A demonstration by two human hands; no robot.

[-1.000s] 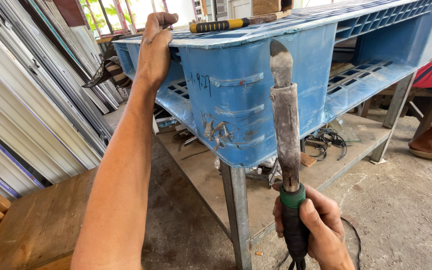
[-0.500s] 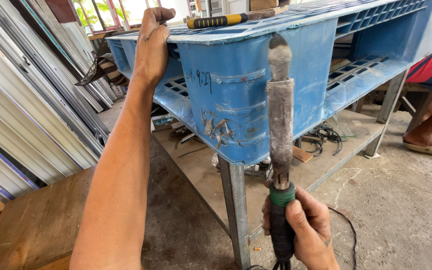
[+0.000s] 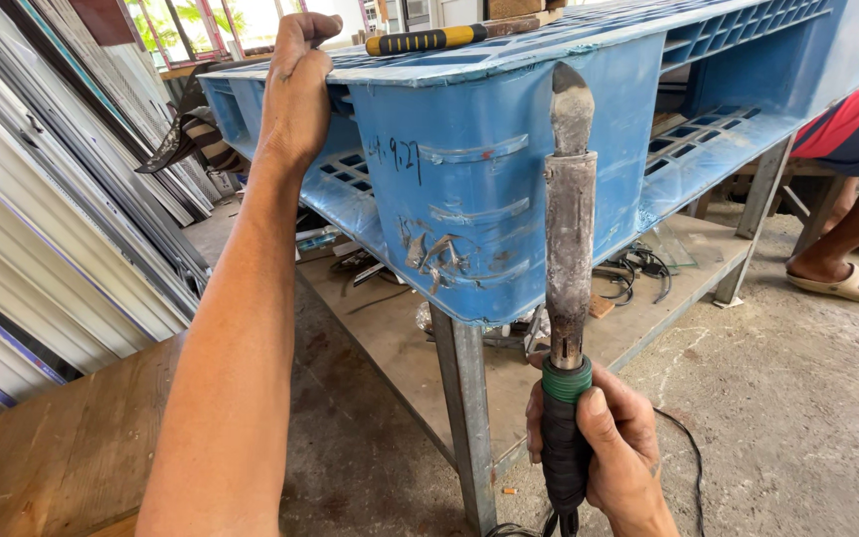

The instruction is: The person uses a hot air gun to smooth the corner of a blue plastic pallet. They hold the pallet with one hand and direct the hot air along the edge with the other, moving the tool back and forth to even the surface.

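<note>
left hand (image 3: 295, 94) clamped on blue plastic pallet (image 3: 489, 169) top edge, right hand (image 3: 603, 447) fisted round upright grey soldering iron (image 3: 569, 268), bare concrete floor (image 3: 807, 398) right

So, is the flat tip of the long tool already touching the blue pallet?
Cannot tell: the right hand holds the long tool upright before the blue pallet, but one view cannot show a gap.

Your right hand (image 3: 613, 447) grips the iron (image 3: 569, 298) by its matt black handle, wrapped with green tape; its metal shaft looks dull, scorched and crusted. Your left hand (image 3: 295, 85) rests on the pallet (image 3: 489, 169), smooth blue plastic, scuffed and melted in patches. The leg (image 3: 469, 418) is grey galvanised metal, the floor (image 3: 807, 398) rough concrete, the board (image 3: 62, 447) plain wood.
</note>
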